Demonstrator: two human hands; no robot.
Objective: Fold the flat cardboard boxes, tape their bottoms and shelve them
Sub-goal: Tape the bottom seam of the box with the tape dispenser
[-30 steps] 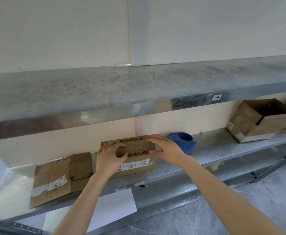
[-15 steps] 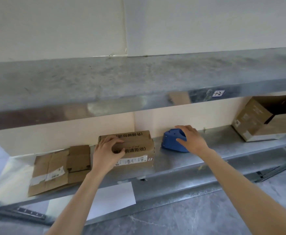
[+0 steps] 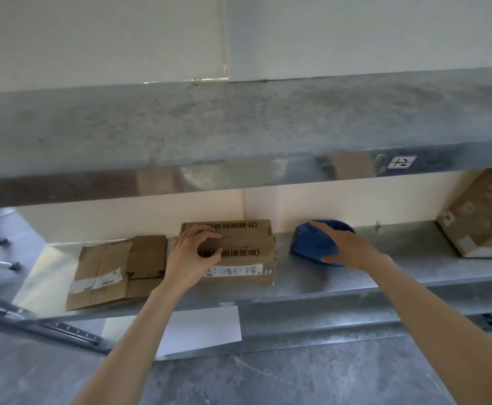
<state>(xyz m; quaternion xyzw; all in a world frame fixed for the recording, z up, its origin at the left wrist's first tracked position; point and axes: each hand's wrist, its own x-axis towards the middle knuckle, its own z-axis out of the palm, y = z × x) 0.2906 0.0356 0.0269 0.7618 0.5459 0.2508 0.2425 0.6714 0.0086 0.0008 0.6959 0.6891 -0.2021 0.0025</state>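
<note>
I was looking into what read as a storeroom or packing area, built around a galvanised metal shelf rack (image 3: 238, 133) set against a plain pale wall (image 3: 355, 36), its upper shelf edge carrying a small handwritten label (image 3: 401, 162). On the rack's lower shelf lay a flattened cardboard sheet (image 3: 104, 273) at its left end, a folded box (image 3: 247, 249) with a shipping label just beside it, a blue tape dispenser (image 3: 309, 244) further right, and an open carton (image 3: 481, 220) well apart at the far right. Below the rack I saw a grey marbled floor (image 3: 268, 381) and a white sheet of paper (image 3: 203, 328).
</note>
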